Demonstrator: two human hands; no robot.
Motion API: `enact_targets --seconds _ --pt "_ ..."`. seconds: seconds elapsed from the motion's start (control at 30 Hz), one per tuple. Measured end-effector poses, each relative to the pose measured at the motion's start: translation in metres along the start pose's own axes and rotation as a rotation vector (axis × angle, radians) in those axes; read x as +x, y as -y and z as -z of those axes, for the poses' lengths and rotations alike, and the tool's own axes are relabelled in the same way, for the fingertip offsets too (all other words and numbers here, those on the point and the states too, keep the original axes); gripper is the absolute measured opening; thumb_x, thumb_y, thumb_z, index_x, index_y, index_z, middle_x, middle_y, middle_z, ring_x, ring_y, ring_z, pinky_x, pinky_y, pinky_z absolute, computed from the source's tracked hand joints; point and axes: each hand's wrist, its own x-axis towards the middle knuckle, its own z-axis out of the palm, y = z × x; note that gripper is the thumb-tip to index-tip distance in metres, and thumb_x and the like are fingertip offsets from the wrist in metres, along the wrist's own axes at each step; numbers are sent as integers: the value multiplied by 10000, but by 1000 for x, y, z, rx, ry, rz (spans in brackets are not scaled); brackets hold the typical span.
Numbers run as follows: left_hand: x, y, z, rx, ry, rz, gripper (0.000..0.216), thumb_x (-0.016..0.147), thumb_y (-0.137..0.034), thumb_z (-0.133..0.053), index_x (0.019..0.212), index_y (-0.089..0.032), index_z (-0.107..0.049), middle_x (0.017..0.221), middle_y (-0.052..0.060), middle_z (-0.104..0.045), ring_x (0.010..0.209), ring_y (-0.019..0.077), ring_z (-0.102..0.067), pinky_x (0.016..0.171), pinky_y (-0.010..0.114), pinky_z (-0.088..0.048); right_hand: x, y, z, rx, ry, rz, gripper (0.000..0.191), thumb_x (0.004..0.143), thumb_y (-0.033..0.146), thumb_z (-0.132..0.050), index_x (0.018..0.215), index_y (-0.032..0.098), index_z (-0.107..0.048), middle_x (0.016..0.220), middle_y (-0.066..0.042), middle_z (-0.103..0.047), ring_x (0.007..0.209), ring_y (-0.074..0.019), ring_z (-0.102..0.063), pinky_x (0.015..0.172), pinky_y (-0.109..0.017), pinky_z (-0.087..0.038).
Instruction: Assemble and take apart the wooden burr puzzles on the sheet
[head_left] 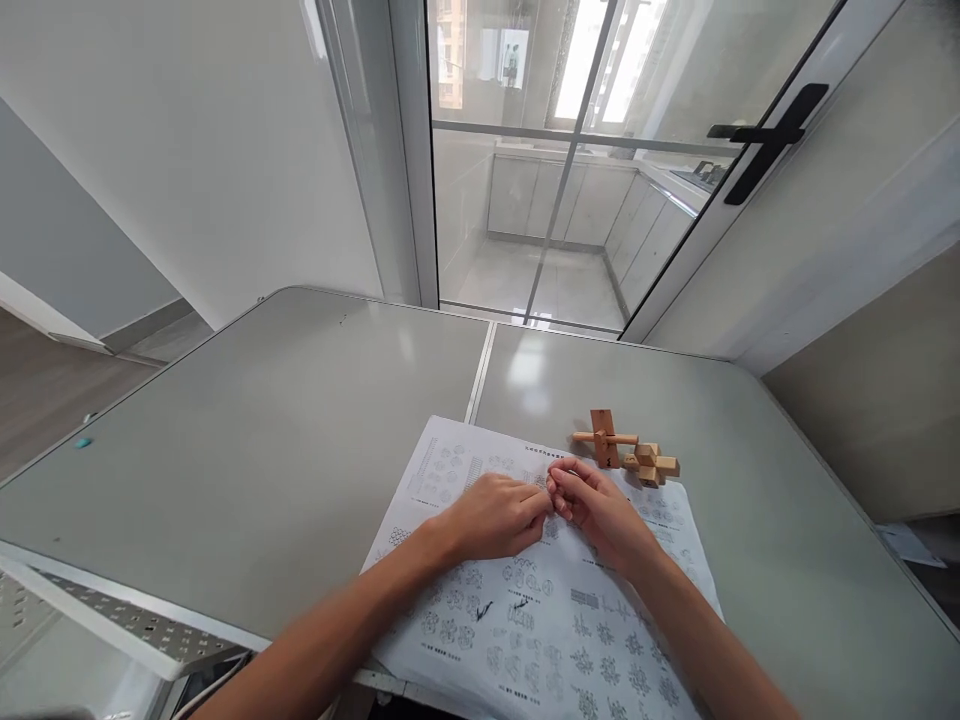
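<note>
Printed sheet and two wooden puzzles on the bench [262, 450]
The white sheet [525, 620], covered in rows of small diagrams, lies flat at the near edge. At its far right corner stand a wooden cross [604, 438], a slat with a peg through it, and just beside it a chunky interlocked knot [651, 464].

Sheet [525, 610] on table [262, 450], at near edge, right of centre. Left hand [495, 515] and right hand [596, 505] on sheet, fingertips touching at middle. Cross puzzle [604, 438] behind right hand, at sheet's far edge; knot puzzle [651, 465] just right of it. Glass door [570, 160] behind table.
</note>
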Motion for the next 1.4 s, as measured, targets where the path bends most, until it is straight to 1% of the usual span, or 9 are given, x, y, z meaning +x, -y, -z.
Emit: enact_targets --seconds 0.13,0.27,0.47,0.7,0.83,1.03,1.2,1.4 --pt "0 2 2 16 -3 -12 130 941 -119 -495 915 -198 -596 809 1 -729 661 148 -681 606 269 -483 2 -1 0 4 12 -4 390 758 493 -916 885 188 -710 785 -15 -669 622 -113 -513 614 -264 -439" --pt "-1 3 0 32 -11 -24 145 944 -113 -491 885 -198 -592 762 -5 -708 634 142 -664 592 264 -473 5 -3 2 11 38 5 381 780 496 -902 894 187 -713 797 -15 -675 634 -112 -518 622 -259 -437" --pt "0 3 1 52 -21 -35 155 924 -94 -486 898 -200 -596 777 2 -720 660 152 -688 628 272 -512 7 -4 -1 0 51 30 404 773 527 -895 893 193 -702 795 -6 -677 627 -116 -518 619 -269 -418" --pt "1 5 7 -4 -5 -36 140 910 -93 -502 917 -210 -578 768 -8 -707 649 146 -685 637 257 -521 9 -4 -4 -37 59 62 436 771 564 -878 893 191 -688 796 -5 -683 608 -119 -524 600 -279 -397" --pt "2 5 10 -29 -14 -26 164 883 -75 -498 929 -214 -572 766 -12 -703 637 141 -675 629 248 -513 9 -2 -7 -39 62 78 429 770 559 -876 876 193 -678 785 -7 -693 610 -122 -529 619 -284 -414" --pt "2 7 11 -17 -21 -47 199 837 -44 -499 919 -215 -559 741 -23 -680 605 142 -640 604 258 -480 10 1 -12 -32 60 95 454 728 557 -893 858 185 -669 739 -3 -685 582 -116 -514 593 -275 -395" --pt "2 9 11 10 -55 -50 184 842 -42 -493 868 -221 -529 685 -35 -635 557 134 -598 545 258 -420 14 -2 -11 -48 68 115 426 773 561 -858 873 190 -676 759 -11 -701 575 -121 -526 594 -283 -417" --pt "1 10 9 19 -52 -68 190 844 -50 -508 913 -221 -552 715 -23 -660 586 141 -619 570 264 -438 17 -4 -11 -96 66 136 455 765 605 -840 869 197 -667 764 -17 -706 560 -121 -517 564 -277 -414"
